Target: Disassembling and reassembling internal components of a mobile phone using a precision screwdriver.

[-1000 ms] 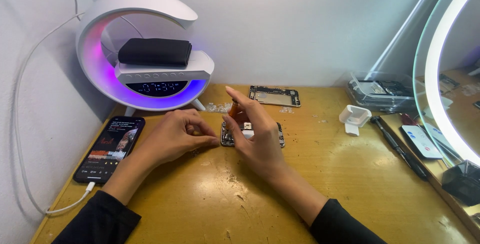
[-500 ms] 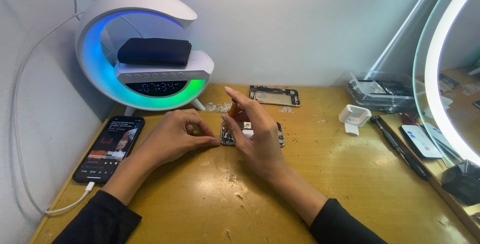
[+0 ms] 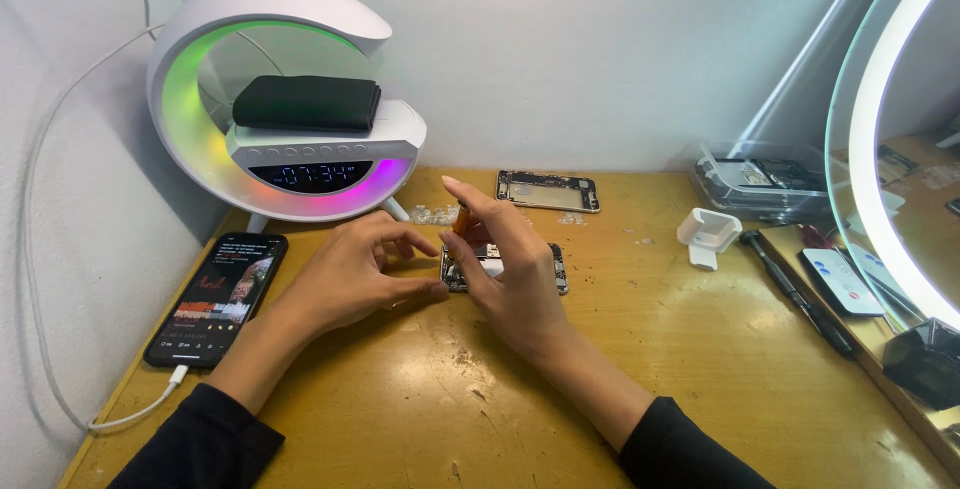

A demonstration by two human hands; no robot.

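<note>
I look down at a yellow wooden tabletop; both my hands meet at its middle over an opened phone lying flat with its circuitry facing up; its long axis runs left to right across my view, and most of it is hidden behind my right hand.

My left hand rests at the phone's left end, fingertips curled in a narrow pinch and touching that edge; whether anything lies between them I cannot tell.

My right hand hovers directly over the phone, nearer to it than the left; its grip is narrow, thumb and forefinger pinched on a small orange tool held upright above the left part of the phone, so the phone lies straight below this grip.

At far left a black phone with a lit screen lies on the tabletop, plugged into a white cable; behind it stands a white curved lamp glowing green and pink, with a dark case on its shelf.

Beyond my hands lies a phone frame; to the right sit a small white box, a black screwdriver, a clear tray of parts and a lit ring mirror.
</note>
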